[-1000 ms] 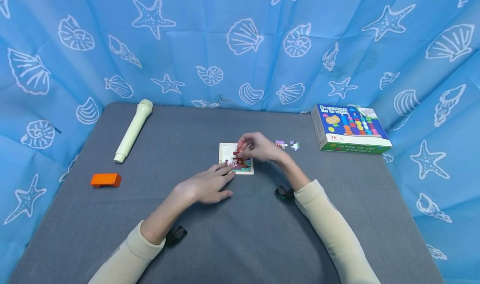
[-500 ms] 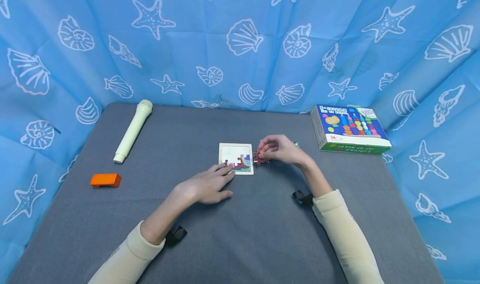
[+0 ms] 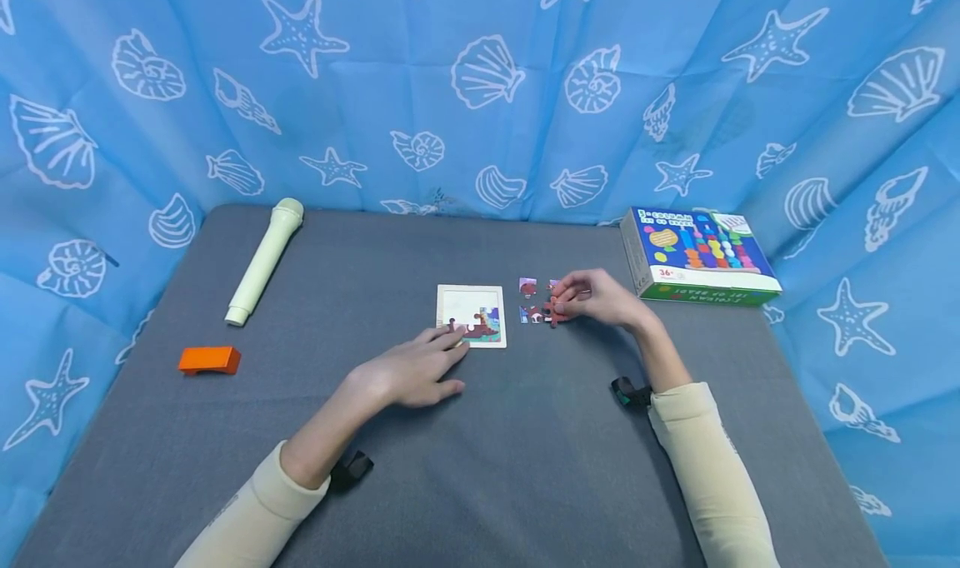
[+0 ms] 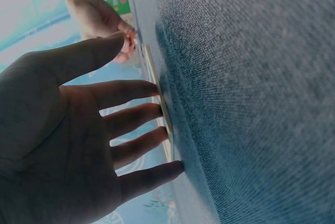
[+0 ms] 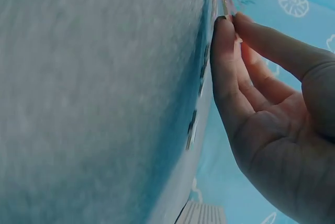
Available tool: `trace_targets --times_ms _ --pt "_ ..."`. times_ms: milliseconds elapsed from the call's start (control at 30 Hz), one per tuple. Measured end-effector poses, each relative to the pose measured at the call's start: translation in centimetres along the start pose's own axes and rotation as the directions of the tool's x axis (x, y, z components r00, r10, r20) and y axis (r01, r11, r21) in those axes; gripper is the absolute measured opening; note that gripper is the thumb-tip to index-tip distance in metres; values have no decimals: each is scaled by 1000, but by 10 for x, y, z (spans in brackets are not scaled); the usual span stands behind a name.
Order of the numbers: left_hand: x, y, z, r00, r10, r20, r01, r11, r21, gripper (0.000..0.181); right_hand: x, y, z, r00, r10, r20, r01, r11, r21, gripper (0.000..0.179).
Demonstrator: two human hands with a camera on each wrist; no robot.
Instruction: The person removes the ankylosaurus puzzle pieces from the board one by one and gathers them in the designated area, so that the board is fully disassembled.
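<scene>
In the head view my left hand [image 3: 416, 370] lies with fairly straight fingers on the lower left of a small square puzzle tray [image 3: 450, 297]. A few joined pieces [image 3: 483, 328] fill the tray's lower right part; my fingers hide its lower left corner. From the left wrist view, the fingertips of my left hand [image 4: 68, 124] touch the tray's edge. Right of the tray, my right hand [image 3: 600, 297] pinches a reddish-brown puzzle piece [image 3: 554, 311] between thumb and fingers, just over or on the table. Loose puzzle pieces [image 3: 528, 287] lie beside it, partly hidden by that hand.
A pale green toy microphone [image 3: 266, 260] lies at the back left, with an orange arched block [image 3: 210, 360] nearer. The boxed bead set [image 3: 701, 256] stands at the back right. A blue curtain [image 3: 420, 93] hangs behind the grey table [image 3: 480, 485].
My right hand has moved from over the tray to the right, carrying the reddish-brown puzzle piece to the loose pieces. My left hand stays in place on the tray.
</scene>
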State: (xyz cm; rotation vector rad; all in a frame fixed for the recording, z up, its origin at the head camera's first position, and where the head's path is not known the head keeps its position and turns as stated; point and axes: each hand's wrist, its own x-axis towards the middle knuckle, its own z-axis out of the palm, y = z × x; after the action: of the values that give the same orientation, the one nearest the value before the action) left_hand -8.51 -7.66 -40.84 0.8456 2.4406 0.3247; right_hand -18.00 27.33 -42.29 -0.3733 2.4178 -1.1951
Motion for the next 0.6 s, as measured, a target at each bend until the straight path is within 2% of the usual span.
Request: trace_targets --times_ms 233,600 --pt "0 0 1 1000 -4 -2 4 1000 5 69 -3 7 -4 1000 3 4 -3 999 -52 20" --pt "0 0 1 1000 -8 -6 8 1000 -2 68 -5 4 -6 1000 0 -13 -1 993 -119 18"
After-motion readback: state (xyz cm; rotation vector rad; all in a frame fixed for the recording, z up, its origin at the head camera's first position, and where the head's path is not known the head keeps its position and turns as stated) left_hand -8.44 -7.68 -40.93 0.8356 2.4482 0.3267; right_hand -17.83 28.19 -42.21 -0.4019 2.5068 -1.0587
